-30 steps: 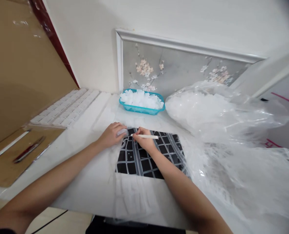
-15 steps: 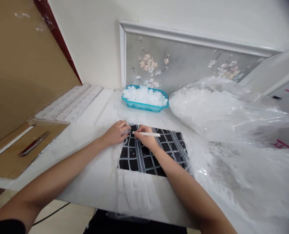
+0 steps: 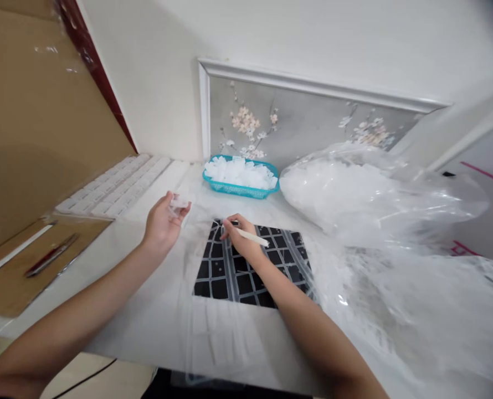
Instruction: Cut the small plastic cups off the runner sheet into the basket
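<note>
My left hand (image 3: 160,224) is raised off the table, its fingers pinching a small translucent white plastic piece (image 3: 179,204). In my right hand (image 3: 242,239) is a slim white pen-like stick (image 3: 255,239), its back end pointing right; the tip is hidden by the fingers. That hand rests over a black mat (image 3: 211,270) with a pale grid pattern. Beyond the hands, a turquoise plastic basket (image 3: 241,192) is heaped with similar-looking white pieces (image 3: 240,172).
Rows of small white pieces (image 3: 117,188) stand at the back left. A cardboard sheet (image 3: 5,293) holds a white strip (image 3: 16,252) and a red-and-silver pen-shaped tool (image 3: 52,256). A large clear bag (image 3: 338,194) of white pieces and more plastic film (image 3: 429,310) fill the right.
My left hand has lifted away from the mat to the left and up with the plastic piece. My right hand stays over the mat with the stick. The camera view has shifted slightly.
</note>
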Demonstrator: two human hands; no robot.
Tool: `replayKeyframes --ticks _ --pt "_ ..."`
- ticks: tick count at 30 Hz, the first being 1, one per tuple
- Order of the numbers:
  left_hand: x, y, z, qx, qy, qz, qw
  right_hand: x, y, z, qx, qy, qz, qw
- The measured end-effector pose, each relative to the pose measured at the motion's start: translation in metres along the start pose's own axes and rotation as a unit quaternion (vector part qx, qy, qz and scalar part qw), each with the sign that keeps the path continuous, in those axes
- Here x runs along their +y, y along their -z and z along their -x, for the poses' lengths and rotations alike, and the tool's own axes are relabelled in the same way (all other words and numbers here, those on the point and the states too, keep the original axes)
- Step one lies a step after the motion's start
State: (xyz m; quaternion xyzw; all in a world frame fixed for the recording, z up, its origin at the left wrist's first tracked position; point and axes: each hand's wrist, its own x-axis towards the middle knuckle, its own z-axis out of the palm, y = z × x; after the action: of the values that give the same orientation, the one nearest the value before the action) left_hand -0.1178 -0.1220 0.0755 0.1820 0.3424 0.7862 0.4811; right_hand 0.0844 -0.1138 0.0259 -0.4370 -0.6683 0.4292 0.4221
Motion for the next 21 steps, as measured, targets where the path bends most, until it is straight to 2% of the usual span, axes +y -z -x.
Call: replayKeyframes --ticks 2,4,6,8,10,13,16,21 --pt "0.005 -0.020 0.028 -0.063 0.043 -0.003 0.997 -0.025 0.013 0.004 0.034 0.061 -0.001 0.998" --pt "0.008 -0.043 0.056 -0.133 0.075 -0.022 0.988 -0.055 0.031 0.010 0.087 0.177 0.047 0.979" --pt "0.011 -0.065 0.078 -0.192 0.096 -0.034 0.976 -0.085 0.049 0.018 0.120 0.300 0.132 0.937" --pt "0.014 -0.083 0.093 -0.231 0.113 -0.036 0.966 -0.108 0.066 0.029 0.122 0.378 0.218 0.891" --pt "0.017 -0.098 0.102 -0.254 0.127 -0.030 0.958 -0.122 0.077 0.038 0.119 0.415 0.283 0.856" --pt "0.019 -0.112 0.112 -0.266 0.140 -0.010 0.954 -0.129 0.086 0.046 0.134 0.439 0.320 0.829" --pt "0.019 -0.117 0.119 -0.256 0.152 0.002 0.955 -0.130 0.090 0.049 0.153 0.453 0.314 0.820" --pt "0.020 -0.111 0.122 -0.231 0.165 0.002 0.959 -0.133 0.090 0.054 0.170 0.471 0.301 0.812"
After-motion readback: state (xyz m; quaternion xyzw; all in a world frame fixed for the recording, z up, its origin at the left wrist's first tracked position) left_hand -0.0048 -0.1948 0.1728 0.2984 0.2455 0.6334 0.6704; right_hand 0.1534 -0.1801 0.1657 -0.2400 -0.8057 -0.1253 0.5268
